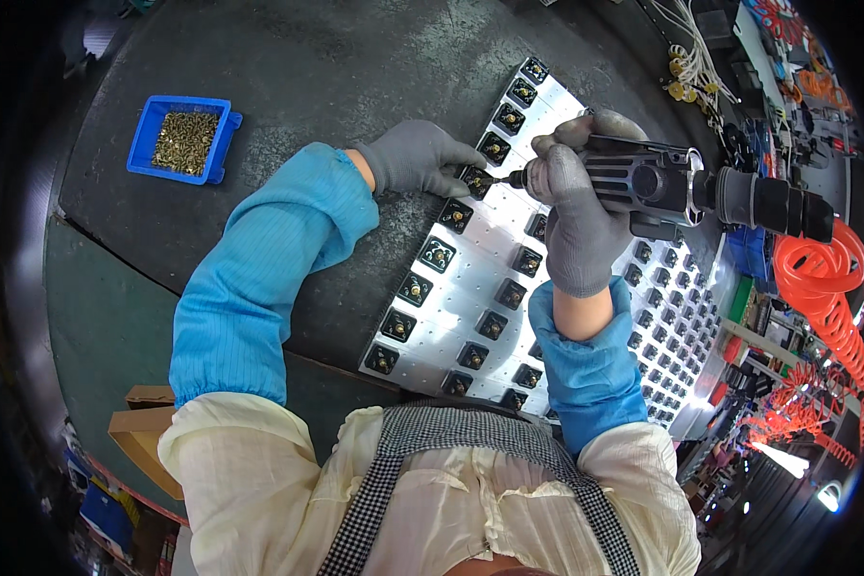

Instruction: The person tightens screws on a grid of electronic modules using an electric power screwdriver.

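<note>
My right hand (581,206), in a grey glove, is closed round the front of a dark power screwdriver (643,182). Its bit points left and meets a black square part (474,182) on the edge of a silver metal panel (480,250). My left hand (415,158), gloved too, reaches in from the left, with thumb and fingers gripping about that same part beside the bit. Rows of similar black square parts, many with a brass-coloured centre, cover the panel. Whether a screw sits under the bit is too small to tell.
A blue bin (213,154) of small brass-coloured screws stands on the dark worktable (288,58) at the left. Red coiled hose (821,278) hangs at the right, near shelves of tools. White cables (686,58) lie at the upper right, a cardboard box (139,432) at the lower left.
</note>
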Demonstrator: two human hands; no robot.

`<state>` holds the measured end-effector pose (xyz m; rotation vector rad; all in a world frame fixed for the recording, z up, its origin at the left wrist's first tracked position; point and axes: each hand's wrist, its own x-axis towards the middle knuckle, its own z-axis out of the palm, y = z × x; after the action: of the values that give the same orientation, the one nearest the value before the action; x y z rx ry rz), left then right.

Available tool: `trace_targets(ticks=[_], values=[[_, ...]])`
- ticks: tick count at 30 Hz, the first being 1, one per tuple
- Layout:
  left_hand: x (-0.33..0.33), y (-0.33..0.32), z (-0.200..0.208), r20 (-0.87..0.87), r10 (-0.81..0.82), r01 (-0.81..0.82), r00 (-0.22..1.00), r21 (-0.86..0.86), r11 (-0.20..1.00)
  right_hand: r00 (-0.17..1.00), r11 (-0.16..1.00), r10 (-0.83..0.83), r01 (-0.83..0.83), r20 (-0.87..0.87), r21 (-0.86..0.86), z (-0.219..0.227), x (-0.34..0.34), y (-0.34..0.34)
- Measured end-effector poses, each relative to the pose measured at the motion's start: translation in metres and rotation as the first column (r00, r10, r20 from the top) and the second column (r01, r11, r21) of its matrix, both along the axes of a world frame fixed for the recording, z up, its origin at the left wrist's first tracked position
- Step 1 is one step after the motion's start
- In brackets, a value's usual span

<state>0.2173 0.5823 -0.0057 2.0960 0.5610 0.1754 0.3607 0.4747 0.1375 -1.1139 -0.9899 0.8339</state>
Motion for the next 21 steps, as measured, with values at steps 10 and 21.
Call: trace_targets(ticks=[10,21], values=[[0.001,-0.003,0.008,-0.012,0.014,-0.015,1.0,-0.04,0.999,0.998,0.999,0.032,-0.033,0.054,0.021,-0.003,0.006,0.0],[-0.041,-0.02,0.021,0.129,0.219,-0.189,0.967,-0.208,0.96,0.971,0.965,0.19,-0.159,-0.143,0.207,0.026,0.016,-0.036]])
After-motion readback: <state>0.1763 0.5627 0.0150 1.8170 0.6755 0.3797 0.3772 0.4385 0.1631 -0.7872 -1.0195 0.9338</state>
